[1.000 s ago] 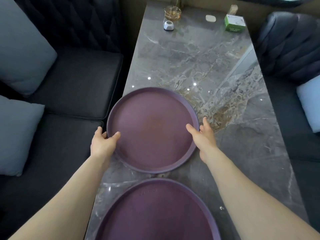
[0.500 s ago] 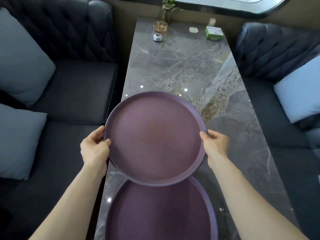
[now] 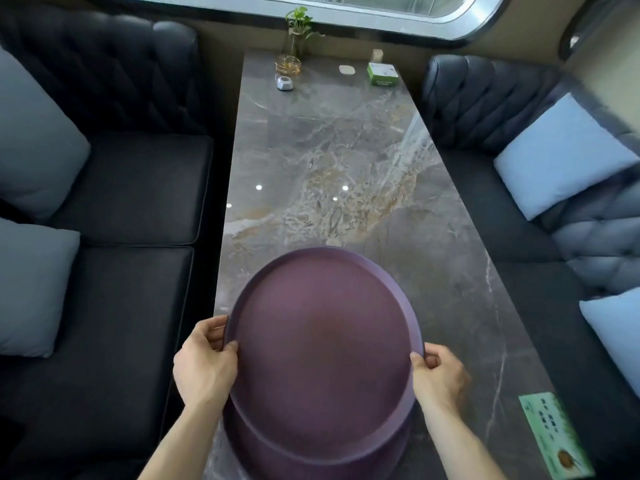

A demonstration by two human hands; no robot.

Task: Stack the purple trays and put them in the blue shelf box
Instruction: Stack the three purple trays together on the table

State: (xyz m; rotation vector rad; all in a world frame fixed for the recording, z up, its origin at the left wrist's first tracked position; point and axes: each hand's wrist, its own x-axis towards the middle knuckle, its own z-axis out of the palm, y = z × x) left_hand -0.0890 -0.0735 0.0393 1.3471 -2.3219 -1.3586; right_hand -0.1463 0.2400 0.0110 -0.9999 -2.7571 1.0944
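I hold a round purple tray (image 3: 322, 351) by its rim, just above the near end of the marble table (image 3: 332, 161). My left hand (image 3: 204, 365) grips its left edge and my right hand (image 3: 438, 375) grips its right edge. A second purple tray (image 3: 277, 459) lies under it on the table, mostly covered; only its near rim shows. I cannot tell whether the two trays touch. No blue shelf box is in view.
Dark sofas (image 3: 131, 188) with pale cushions (image 3: 561, 154) flank the table on both sides. At the far end stand a plant in a glass vase (image 3: 294, 43), a small silver object (image 3: 284, 83) and a green box (image 3: 382, 74). A green card (image 3: 554, 434) lies near right.
Both hands closed on the far tray, lifted it and brought it toward me until it covers the near tray. The camera tilted up, showing more of the table's far end.
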